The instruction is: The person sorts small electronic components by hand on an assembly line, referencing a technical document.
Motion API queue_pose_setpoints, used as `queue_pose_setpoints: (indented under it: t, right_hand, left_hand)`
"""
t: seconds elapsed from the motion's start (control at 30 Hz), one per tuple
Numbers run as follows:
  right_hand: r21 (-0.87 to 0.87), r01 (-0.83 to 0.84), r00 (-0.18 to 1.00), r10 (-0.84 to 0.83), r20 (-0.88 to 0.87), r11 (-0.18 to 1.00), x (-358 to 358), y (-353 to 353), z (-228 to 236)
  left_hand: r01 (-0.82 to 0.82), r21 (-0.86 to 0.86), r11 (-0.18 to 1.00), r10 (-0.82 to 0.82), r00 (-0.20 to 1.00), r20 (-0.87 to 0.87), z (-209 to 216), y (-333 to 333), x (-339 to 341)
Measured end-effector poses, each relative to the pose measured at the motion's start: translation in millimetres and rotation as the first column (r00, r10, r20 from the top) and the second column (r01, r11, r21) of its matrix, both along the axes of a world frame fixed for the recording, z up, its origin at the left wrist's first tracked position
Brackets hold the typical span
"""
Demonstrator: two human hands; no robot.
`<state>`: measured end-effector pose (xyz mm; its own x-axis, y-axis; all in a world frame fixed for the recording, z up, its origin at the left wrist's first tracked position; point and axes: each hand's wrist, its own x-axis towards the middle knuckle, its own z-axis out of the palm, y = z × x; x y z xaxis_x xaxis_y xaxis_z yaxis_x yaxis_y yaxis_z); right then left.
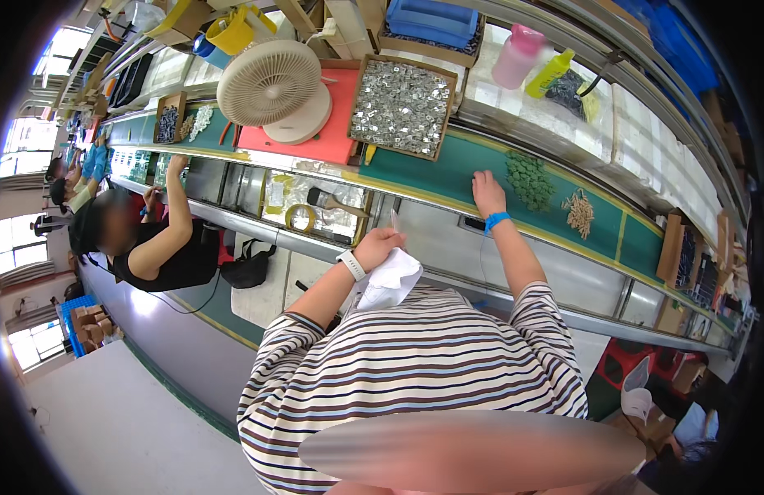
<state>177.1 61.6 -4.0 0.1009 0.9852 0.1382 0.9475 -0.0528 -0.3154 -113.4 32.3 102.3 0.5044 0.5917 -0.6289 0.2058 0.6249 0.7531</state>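
My left hand (377, 249), with a white watch on the wrist, is closed around a crumpled white cloth or tissue (392, 279) in front of my body. A slim pale pointed piece (395, 219) sticks up beside its fingers; its kind is unclear. My right hand (488, 195), wearing a blue wristband (496, 221), rests at the near part of the green work surface (431, 172). Its fingers point away from me, slightly apart, and no object shows in them. Just right of it lie a heap of small green parts (529, 181) and a smaller pile of tan parts (578, 213).
Ahead stand a box of small metal parts (401, 106) and a beige fan (271, 87) on a red board (341, 107). A tray (304, 198) holds a brush (337, 201) and tape roll (300, 218). Pink (518, 56) and yellow (549, 73) bottles stand behind. A co-worker (143, 235) sits left.
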Motion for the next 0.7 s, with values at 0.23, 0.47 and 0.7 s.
queue_pose_setpoints:
  t: [0.23,0.47,0.7]
  right_hand:
    - [0.012,0.027,0.998,-0.026,-0.059,1.000,15.4,12.9,-13.0]
    - [-0.430,0.435,-0.328,-0.306,-0.894,0.791,49.7,15.9,0.3]
    - [-0.194,0.754,-0.173,-0.095,-0.980,0.628,171.5,-47.7,24.7]
  left_hand:
    - [0.054,0.008,0.999,-0.053,0.998,-0.045,6.9,4.6,5.5]
    - [0.082,0.009,0.997,-0.082,0.997,-0.005,2.5,5.4,18.8]
    - [0.122,0.115,0.986,-0.122,0.993,-0.007,5.4,13.5,31.6]
